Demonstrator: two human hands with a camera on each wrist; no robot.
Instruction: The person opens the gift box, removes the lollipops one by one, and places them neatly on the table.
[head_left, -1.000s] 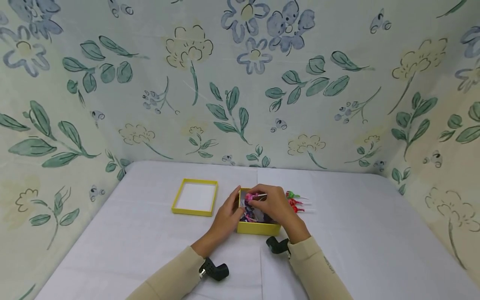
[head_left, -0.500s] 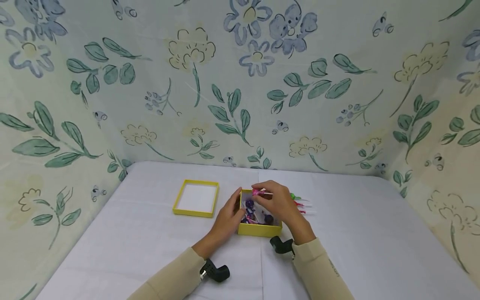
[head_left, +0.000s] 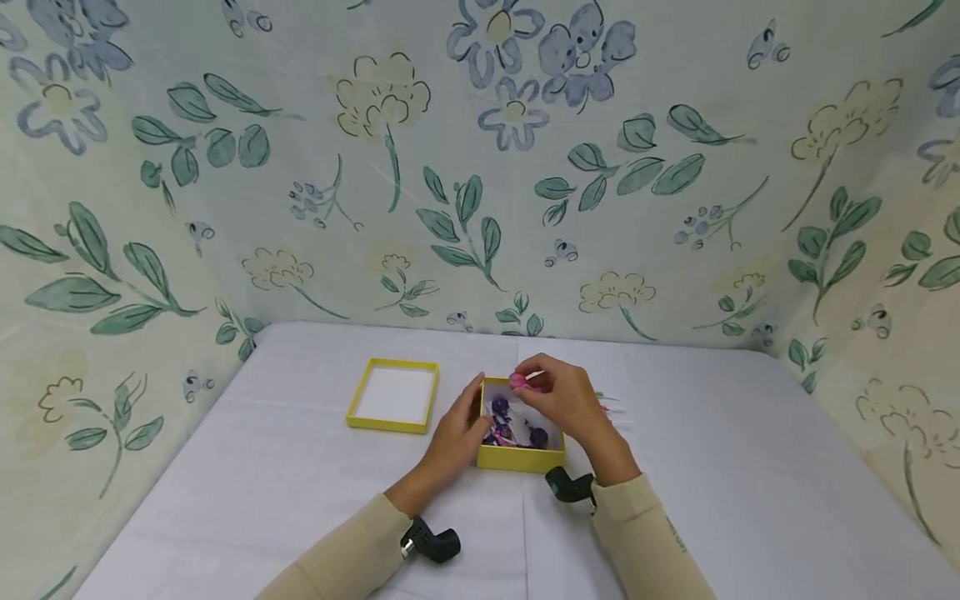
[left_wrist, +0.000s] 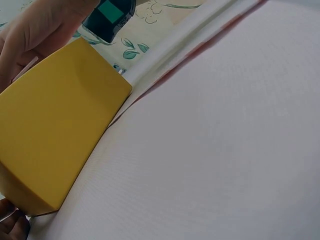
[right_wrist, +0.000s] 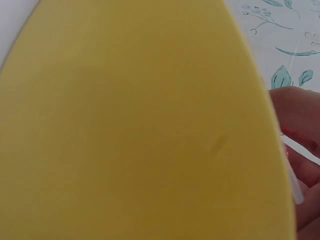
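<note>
My left hand (head_left: 452,429) grips the left wall of a yellow box (head_left: 520,459); its fingertips (left_wrist: 15,227) show at the lower left in the left wrist view. Over the box's back edge, my right hand (head_left: 562,396) pinches a pink lollipop (head_left: 519,381). A white stick (right_wrist: 296,186) shows by that hand in the right wrist view, where the box wall (right_wrist: 140,120) fills most of the picture. Inside the box lie purple lollipops (head_left: 537,437) and other small wrapped sweets, partly covered by my left thumb.
A yellow-rimmed lid (head_left: 386,426) lies on the white table left of the box. Several lollipops lie right of the box, their white sticks (head_left: 619,412) showing past my right hand, which hides most of their heads. A floral cloth (head_left: 480,208) hangs behind the table.
My right hand has lifted the pink lollipop from inside the box and moved slightly right and back, uncovering the purple lollipops. My left hand stays at the box wall.
</note>
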